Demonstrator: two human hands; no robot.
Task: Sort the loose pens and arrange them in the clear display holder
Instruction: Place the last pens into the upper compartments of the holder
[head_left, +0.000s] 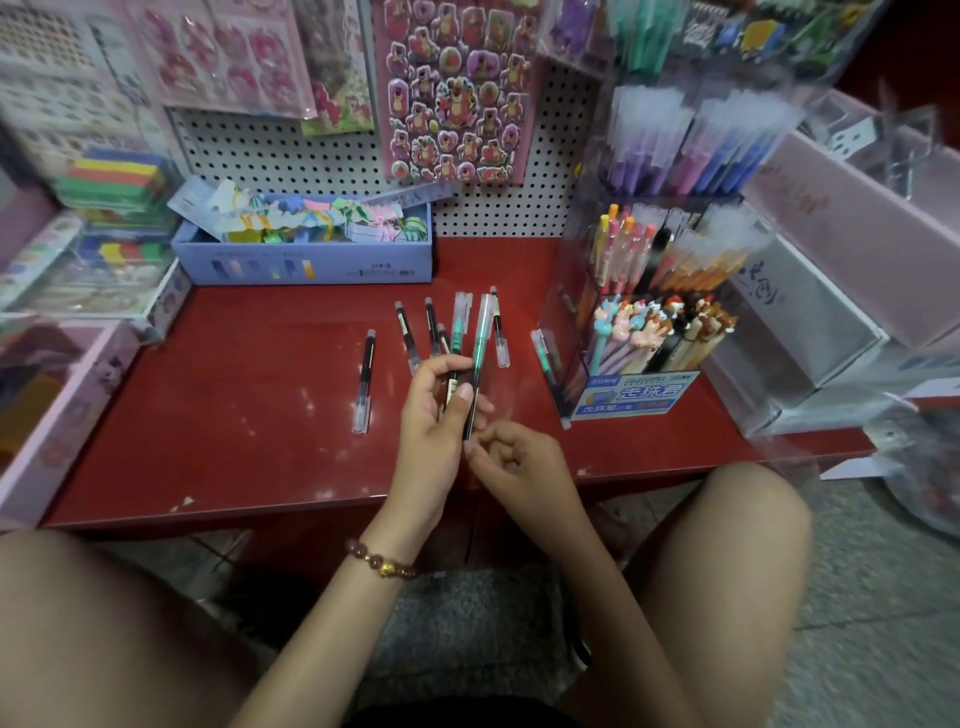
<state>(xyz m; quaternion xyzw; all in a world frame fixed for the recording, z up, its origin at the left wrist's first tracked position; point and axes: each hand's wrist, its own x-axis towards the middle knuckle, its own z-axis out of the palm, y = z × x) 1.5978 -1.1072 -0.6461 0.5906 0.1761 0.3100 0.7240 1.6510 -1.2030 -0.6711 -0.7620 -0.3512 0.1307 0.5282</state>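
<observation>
Pens lie loose on the red table (234, 405): one black pen (364, 379) alone left of centre, and scattered pens (430, 323) fanned out at centre. Just below these the left grip (431, 415) holds a small bunch, a green pen (480, 348) foremost. The right grip (514, 457), fingers curled, sits at that pen's lower end; whether it pinches it I cannot tell. At right stands the clear display holder (563, 301), its compartments crowded. Best to level the bunch's ends, turn all caps one way, then slot like with like.
</observation>
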